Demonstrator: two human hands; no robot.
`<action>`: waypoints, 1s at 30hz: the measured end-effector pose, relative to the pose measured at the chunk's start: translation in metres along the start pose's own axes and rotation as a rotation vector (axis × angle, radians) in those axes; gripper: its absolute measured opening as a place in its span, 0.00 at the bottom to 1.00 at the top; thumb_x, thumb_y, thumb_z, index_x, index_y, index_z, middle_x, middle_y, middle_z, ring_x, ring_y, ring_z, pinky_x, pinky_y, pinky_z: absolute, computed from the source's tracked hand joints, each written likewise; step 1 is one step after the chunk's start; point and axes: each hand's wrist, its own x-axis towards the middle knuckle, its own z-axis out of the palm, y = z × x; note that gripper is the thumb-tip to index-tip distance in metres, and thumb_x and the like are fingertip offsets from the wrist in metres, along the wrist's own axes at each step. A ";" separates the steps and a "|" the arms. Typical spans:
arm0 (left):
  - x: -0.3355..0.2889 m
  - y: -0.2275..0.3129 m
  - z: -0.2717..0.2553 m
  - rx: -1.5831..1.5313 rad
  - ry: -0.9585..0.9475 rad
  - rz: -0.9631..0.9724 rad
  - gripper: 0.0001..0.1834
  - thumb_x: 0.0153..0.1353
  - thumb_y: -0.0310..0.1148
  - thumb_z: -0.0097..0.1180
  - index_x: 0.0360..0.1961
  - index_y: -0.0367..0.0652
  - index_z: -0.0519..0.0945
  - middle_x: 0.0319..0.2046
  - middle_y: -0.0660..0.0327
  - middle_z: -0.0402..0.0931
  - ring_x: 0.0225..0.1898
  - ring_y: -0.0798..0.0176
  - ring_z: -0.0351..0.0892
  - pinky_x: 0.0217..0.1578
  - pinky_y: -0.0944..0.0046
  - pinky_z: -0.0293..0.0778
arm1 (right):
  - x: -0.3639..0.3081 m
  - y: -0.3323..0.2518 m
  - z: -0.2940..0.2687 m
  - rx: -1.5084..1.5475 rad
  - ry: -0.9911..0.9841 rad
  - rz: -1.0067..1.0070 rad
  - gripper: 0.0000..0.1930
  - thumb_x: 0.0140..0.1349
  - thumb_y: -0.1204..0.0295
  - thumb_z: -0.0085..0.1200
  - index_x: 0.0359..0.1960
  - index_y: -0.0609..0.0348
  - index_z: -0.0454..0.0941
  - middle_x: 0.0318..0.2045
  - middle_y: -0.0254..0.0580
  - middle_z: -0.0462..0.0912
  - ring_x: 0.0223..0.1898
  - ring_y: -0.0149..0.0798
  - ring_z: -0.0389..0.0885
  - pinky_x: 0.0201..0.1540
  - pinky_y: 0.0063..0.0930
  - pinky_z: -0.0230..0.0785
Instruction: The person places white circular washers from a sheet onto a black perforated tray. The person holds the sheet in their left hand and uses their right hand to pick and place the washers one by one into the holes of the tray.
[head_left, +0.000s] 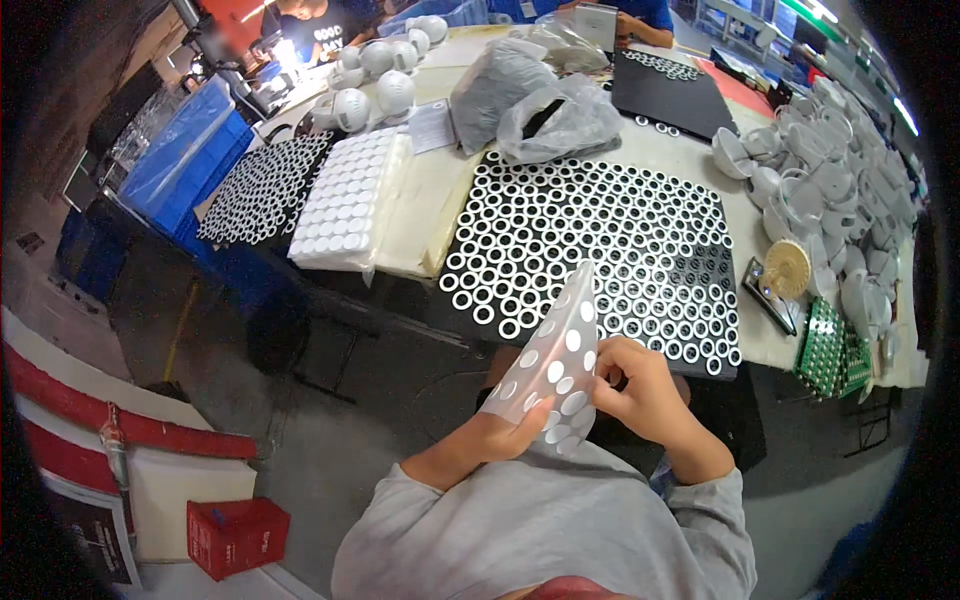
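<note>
"Looking at that see-through dotted sheet (555,371), where would you say it sits?"

"Just in front of the grey shirt (530,520), its tip showing against the white rings (590,215) on the table (670,155)."

"And the grip?"

"The left hand (515,432) is clamped on the sheet's lower left, thumb across its face, the other fingers hidden behind. The right hand (635,388) bunches thumb and fingers at the right edge; I can't tell whether they pinch the sheet, or merely touch it."

"What might go wrong?"

"I'd worry about creasing: it's bowed, so a hard pull from the right could fold it. If the left thumb eases, it could slip, or swing forward and knock the rings about."

"Which way does it point?"

"Up and away from the body, leaning slightly right; its long axis runs from the wide end by the belly to that narrow tip"
</note>
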 end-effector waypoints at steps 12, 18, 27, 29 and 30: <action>0.001 0.001 -0.008 -0.377 0.201 -0.009 0.30 0.57 0.28 0.36 0.60 0.33 0.47 0.58 0.49 0.53 0.58 0.58 0.57 0.57 0.60 0.55 | 0.003 0.006 -0.023 0.220 0.074 -0.038 0.02 0.47 0.79 0.49 0.24 0.62 0.70 0.29 0.37 0.75 0.28 0.26 0.70 0.30 0.18 0.63; -0.019 0.001 -0.039 -0.468 0.520 0.106 0.33 0.52 0.33 0.40 0.58 0.30 0.49 0.53 0.40 0.58 0.54 0.41 0.61 0.54 0.48 0.59 | 0.005 0.052 -0.105 -0.011 0.400 0.009 0.03 0.49 0.77 0.50 0.26 0.62 0.69 0.25 0.33 0.71 0.28 0.24 0.67 0.32 0.17 0.60; -0.024 -0.004 -0.055 -0.498 0.698 0.114 0.32 0.51 0.30 0.43 0.57 0.29 0.51 0.54 0.42 0.58 0.55 0.47 0.60 0.54 0.51 0.59 | 0.030 0.153 -0.147 -0.315 0.248 0.423 0.09 0.49 0.71 0.48 0.25 0.67 0.74 0.19 0.42 0.75 0.23 0.33 0.71 0.29 0.26 0.64; -0.023 -0.003 -0.053 -0.446 0.689 0.136 0.33 0.50 0.28 0.44 0.57 0.30 0.50 0.55 0.42 0.57 0.56 0.48 0.60 0.55 0.51 0.58 | 0.036 0.179 -0.147 -0.370 0.239 0.339 0.10 0.47 0.71 0.48 0.25 0.68 0.75 0.19 0.47 0.76 0.23 0.37 0.73 0.29 0.30 0.66; -0.023 -0.005 -0.053 -0.463 0.693 0.158 0.33 0.50 0.27 0.44 0.58 0.32 0.49 0.55 0.42 0.57 0.55 0.48 0.61 0.54 0.51 0.60 | 0.040 0.182 -0.146 -0.388 0.220 0.368 0.10 0.47 0.71 0.48 0.26 0.67 0.75 0.19 0.48 0.76 0.23 0.38 0.73 0.30 0.30 0.66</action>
